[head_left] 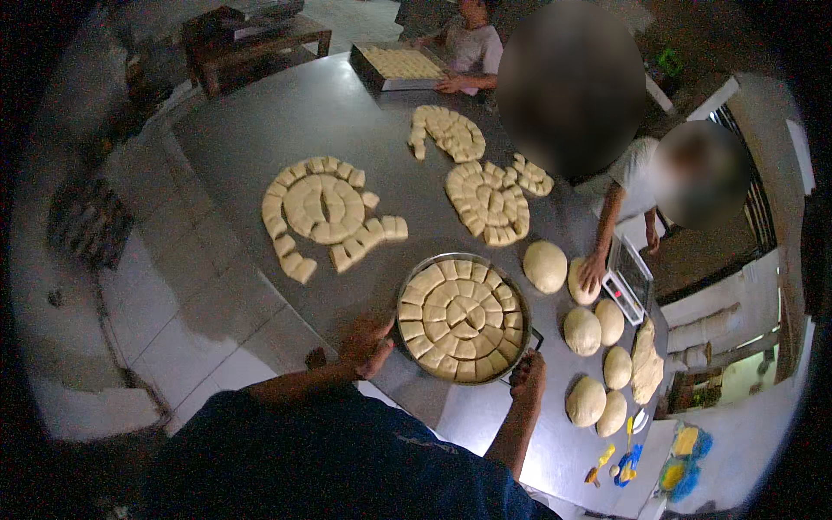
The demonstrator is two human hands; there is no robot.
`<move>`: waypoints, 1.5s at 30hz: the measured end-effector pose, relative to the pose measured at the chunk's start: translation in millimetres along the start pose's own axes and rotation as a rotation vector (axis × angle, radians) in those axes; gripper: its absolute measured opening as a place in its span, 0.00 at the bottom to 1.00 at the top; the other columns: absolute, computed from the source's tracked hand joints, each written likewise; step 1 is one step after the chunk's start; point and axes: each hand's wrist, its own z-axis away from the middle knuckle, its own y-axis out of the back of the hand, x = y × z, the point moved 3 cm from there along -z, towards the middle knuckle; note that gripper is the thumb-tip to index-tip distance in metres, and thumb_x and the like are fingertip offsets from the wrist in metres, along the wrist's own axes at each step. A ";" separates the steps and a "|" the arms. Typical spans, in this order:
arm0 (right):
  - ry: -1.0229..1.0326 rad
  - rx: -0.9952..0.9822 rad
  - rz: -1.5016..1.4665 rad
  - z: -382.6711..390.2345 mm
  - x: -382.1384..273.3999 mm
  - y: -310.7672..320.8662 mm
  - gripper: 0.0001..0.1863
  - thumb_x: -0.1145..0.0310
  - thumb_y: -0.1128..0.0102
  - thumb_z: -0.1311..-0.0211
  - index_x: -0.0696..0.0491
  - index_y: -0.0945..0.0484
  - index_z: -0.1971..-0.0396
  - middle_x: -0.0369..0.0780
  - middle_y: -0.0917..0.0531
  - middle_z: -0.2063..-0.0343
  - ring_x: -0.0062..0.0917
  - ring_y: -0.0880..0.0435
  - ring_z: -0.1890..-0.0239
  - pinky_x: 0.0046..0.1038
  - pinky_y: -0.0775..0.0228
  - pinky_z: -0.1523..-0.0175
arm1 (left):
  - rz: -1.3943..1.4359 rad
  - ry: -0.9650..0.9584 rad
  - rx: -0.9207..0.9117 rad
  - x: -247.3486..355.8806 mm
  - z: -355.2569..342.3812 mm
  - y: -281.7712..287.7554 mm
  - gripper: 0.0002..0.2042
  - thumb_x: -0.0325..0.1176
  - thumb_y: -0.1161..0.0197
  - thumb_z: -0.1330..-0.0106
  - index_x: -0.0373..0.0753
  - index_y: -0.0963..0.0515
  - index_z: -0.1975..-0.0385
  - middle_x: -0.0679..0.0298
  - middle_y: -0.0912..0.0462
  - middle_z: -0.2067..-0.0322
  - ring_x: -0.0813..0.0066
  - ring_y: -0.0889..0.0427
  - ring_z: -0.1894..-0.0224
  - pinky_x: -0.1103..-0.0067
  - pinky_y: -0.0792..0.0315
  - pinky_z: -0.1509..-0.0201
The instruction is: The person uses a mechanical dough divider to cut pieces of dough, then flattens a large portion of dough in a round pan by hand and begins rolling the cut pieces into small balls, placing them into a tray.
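Note:
A round metal pan (464,319) holds rings of cut dough pieces on the steel table. My right hand (529,374) is closed around the pan's right handle. My left hand (368,347) is curled beside the pan's left side; what its fingers hold is hidden. Behind the pan lie segmented dough rounds, one to the left (314,208), another (487,201) farther right, and a smaller one (446,132) beyond. Several smooth dough balls (582,331) sit to the right, beside a long dough lump (646,364).
A co-worker's hand (589,276) rests on a dough ball by a scale (626,282). Another person (468,52) holds a tray of small pieces (394,62) at the table's (243,139) far edge. Yellow and blue tools (628,459) lie near right. A wooden bench (260,48) stands back left.

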 end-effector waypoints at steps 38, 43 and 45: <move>-0.184 -0.004 0.229 -1.7 -70.9 -157.6 0.16 0.57 0.44 0.25 0.55 0.18 0.57 0.35 0.18 0.70 0.22 0.21 0.68 0.25 0.29 0.64 | -0.528 0.557 0.150 -304.3 -342.3 336.4 0.35 0.63 0.46 0.28 0.42 0.31 0.31 0.52 0.30 0.31 0.49 0.34 0.28 0.57 0.43 0.24; 0.156 -0.212 0.500 -15.8 -196.7 -343.2 0.11 0.60 0.35 0.32 0.50 0.21 0.71 0.27 0.27 0.81 0.14 0.33 0.79 0.21 0.44 0.75 | -0.692 1.006 0.117 -356.7 -211.7 373.2 0.39 0.68 0.52 0.29 0.50 0.40 0.25 0.54 0.42 0.25 0.48 0.44 0.23 0.52 0.53 0.21; 0.457 -0.322 0.778 -1.3 -203.5 -424.1 0.15 0.59 0.29 0.36 0.48 0.25 0.76 0.24 0.33 0.85 0.11 0.37 0.84 0.20 0.49 0.79 | -0.665 1.022 0.098 -356.0 -211.6 375.7 0.40 0.70 0.54 0.29 0.53 0.44 0.22 0.55 0.47 0.22 0.47 0.49 0.21 0.50 0.57 0.20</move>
